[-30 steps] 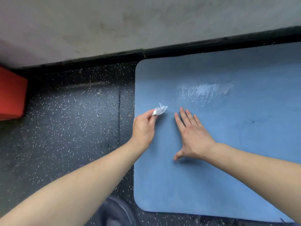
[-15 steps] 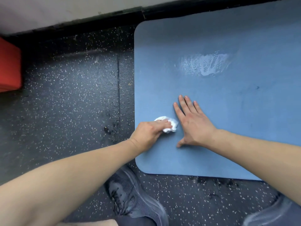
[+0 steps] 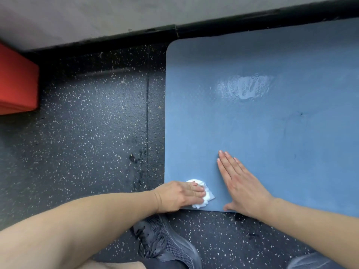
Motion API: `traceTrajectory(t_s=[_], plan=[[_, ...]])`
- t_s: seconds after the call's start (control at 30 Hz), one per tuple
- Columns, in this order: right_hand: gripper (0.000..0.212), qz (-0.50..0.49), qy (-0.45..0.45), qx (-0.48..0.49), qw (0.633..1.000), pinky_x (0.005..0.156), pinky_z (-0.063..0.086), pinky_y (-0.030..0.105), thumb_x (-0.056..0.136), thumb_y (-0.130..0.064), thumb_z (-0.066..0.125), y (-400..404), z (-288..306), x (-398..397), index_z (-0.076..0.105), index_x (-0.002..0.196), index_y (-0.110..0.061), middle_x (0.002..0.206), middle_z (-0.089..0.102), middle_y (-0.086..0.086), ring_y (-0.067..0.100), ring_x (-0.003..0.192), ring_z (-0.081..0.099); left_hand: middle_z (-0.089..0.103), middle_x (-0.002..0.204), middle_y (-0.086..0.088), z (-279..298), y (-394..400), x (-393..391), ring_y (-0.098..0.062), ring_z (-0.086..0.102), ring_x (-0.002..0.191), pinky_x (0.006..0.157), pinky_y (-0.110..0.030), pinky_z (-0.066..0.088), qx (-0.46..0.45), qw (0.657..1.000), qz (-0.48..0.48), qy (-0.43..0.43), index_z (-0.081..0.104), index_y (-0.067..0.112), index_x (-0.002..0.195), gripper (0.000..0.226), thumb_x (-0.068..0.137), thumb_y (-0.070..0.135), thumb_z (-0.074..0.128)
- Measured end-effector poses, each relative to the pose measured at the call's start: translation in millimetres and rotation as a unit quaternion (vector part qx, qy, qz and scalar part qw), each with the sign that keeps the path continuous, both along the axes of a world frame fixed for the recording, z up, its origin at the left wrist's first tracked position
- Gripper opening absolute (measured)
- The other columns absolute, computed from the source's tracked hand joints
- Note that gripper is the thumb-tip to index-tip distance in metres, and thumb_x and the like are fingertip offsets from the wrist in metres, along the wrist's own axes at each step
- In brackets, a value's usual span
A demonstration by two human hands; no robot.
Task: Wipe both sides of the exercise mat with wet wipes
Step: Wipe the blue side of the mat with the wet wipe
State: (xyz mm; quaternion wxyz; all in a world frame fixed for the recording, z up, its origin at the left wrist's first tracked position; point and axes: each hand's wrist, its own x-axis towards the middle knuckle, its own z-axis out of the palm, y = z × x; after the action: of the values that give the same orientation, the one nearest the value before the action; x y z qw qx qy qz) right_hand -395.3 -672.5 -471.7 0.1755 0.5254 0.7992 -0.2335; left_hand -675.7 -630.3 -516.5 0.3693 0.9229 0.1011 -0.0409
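Note:
A blue exercise mat (image 3: 272,142) lies flat on the dark speckled floor, its left end in view. My left hand (image 3: 180,195) holds a crumpled white wet wipe (image 3: 208,196) down on the mat's front left corner, fingers curled over it; part of the wipe sticks out past my fingertips. My right hand (image 3: 242,187) lies flat on the mat just right of the wipe, fingers straight and together, pointing away from me. A shiny wet patch (image 3: 244,88) shows farther back on the mat.
A red block (image 3: 15,82) sits on the floor at the far left by the wall. A black baseboard (image 3: 174,30) runs along the mat's far edge. My dark shoe (image 3: 167,243) stands just in front of the mat's corner, another shoe (image 3: 310,261) at the bottom right.
My left hand has drawn the wipe back toward me across the mat, from mid-mat to the front left corner. My right hand stayed flat on the mat while the view tilted.

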Motion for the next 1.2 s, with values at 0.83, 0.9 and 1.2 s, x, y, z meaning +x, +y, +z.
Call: traceTrajectory(t_s=[0.83,0.9,1.2], plan=[[0.164,-0.207,-0.083,-0.047,0.974,0.124,0.014,0.071,0.046,-0.085,0.084,267.2,22.1,85.8,-0.021,0.163,-0.038,0.171,-0.029,0.001,0.039,0.160,-0.018,0.054,0.067,-0.004,49.7,370.6,152.9,-0.035,0.050,0.070,0.059,-0.035,0.030,0.081,0.729,0.680,0.002,0.065,0.016,0.083,0.027,0.098,0.022,0.045],[0.167,-0.221,-0.088,-0.046,0.970,0.125,0.014,0.070,0.046,-0.083,0.085,267.5,11.2,86.8,-0.026,0.162,-0.037,0.170,-0.033,0.001,0.038,0.160,-0.021,0.061,0.076,-0.008,26.2,376.6,169.6,-0.035,0.056,0.076,0.059,-0.033,0.030,0.120,0.752,0.647,0.040,0.070,0.020,0.098,0.028,0.099,0.018,0.043],[0.166,-0.213,-0.093,-0.029,0.972,0.125,0.017,0.068,0.049,-0.084,0.085,266.7,0.4,89.9,-0.027,0.162,-0.035,0.170,-0.033,0.002,0.038,0.160,-0.022,0.061,0.132,0.001,-12.0,352.5,177.9,-0.030,0.064,0.104,0.072,-0.036,0.050,0.205,0.836,0.507,0.057,0.060,0.029,0.130,0.039,0.097,0.009,0.049]])
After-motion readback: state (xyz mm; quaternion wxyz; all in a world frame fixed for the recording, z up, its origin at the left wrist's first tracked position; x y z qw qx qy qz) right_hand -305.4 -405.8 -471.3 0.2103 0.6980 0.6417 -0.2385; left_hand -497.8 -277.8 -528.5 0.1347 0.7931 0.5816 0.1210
